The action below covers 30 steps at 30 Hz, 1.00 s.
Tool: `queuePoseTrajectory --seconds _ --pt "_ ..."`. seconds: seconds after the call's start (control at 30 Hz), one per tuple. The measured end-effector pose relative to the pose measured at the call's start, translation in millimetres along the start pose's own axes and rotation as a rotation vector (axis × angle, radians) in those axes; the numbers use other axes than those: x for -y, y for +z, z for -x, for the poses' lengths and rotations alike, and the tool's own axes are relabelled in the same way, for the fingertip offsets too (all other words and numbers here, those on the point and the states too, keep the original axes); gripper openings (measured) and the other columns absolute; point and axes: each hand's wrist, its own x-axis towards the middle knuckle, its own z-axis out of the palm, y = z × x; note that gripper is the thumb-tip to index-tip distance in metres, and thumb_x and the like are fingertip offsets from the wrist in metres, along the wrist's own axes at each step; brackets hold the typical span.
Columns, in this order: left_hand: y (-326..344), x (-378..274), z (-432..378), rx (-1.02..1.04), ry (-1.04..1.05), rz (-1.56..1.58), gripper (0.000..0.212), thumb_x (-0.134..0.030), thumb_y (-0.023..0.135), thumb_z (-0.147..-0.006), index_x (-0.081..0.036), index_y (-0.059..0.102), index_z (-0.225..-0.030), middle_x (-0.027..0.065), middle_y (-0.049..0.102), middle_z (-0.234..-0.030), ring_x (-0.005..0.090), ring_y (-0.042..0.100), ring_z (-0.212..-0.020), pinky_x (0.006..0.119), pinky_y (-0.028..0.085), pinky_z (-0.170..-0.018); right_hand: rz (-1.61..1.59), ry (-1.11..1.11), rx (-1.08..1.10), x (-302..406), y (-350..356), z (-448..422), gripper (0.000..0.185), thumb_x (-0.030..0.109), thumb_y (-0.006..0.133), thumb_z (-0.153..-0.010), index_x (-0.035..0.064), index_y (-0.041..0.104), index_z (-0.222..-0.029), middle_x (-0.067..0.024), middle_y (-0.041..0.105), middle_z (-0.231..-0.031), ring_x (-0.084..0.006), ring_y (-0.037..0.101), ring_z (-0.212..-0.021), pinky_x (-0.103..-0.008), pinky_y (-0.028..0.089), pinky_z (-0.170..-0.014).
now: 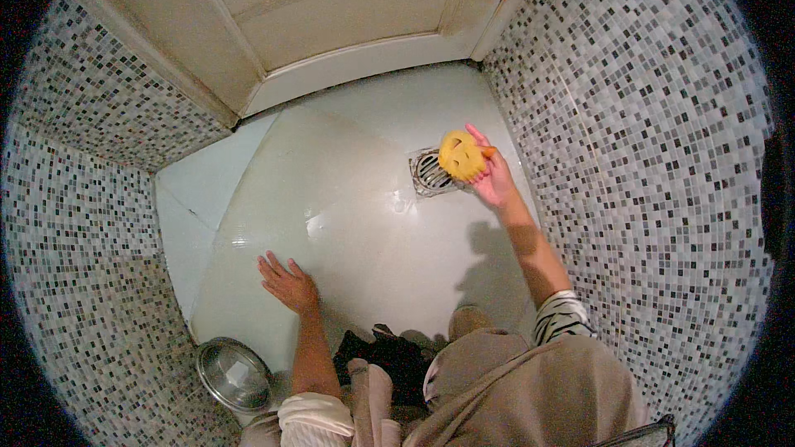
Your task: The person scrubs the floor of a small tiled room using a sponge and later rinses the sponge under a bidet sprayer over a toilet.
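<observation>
In my right hand (495,180) is a yellow sponge (461,156) with cut-out holes and a scalloped edge. I hold it over the right side of a square metal floor drain (431,172) with a slotted round grate, partly covering it. My left hand (289,282) holds nothing; its fingers are spread above the pale floor (366,217), and whether it touches the floor I cannot tell. Below it and to the left, a metal bowl (235,375) leans near the tiled wall.
Mosaic-tiled walls stand at the left (87,211) and right (640,155). A cream panelled door (348,6) closes off the far side. Dark cloth (379,360) lies between my legs, by my brown trousers (528,391). Part of the floor looks wet and shiny.
</observation>
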Motion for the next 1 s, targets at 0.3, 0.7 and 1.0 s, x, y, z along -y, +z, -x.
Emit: queuePoseTrajectory --seconds 0.3,0.7,1.0 --pt "2 -1 2 0.005 -0.015 0.077 0.051 -0.034 0.038 -0.097 -0.014 0.029 -0.143 0.0111 0.024 -0.149 0.0285 0.023 -0.137 0.053 0.021 -0.107 -0.112 -0.212 -0.035 -24 25 7 0.041 0.028 0.057 -0.089 0.0204 0.044 -0.128 -0.0084 0.052 -0.117 -0.0304 0.053 -0.106 -0.0483 0.053 -0.073" --pt "8 5 5 -0.07 0.014 0.11 0.052 -0.032 0.04 -0.096 -0.012 0.029 -0.142 0.0104 0.022 -0.15 0.0291 0.021 -0.138 0.054 0.019 -0.108 0.535 -0.364 -0.321 -23 25 -34 0.019 0.015 0.066 -0.084 0.0104 0.053 -0.07 0.0044 0.049 -0.065 -0.0063 0.045 -0.055 -0.0233 0.038 -0.048" --pt "5 1 1 -0.008 -0.04 0.067 0.051 -0.034 0.038 -0.096 -0.013 0.029 -0.142 0.0096 0.023 -0.149 0.028 0.02 -0.138 0.052 0.018 -0.109 0.775 -0.515 -0.45 -27 23 -51 0.023 0.011 0.067 -0.074 0.0085 0.05 -0.058 0.0034 0.048 -0.059 -0.0085 0.043 -0.054 -0.0275 0.037 -0.05"
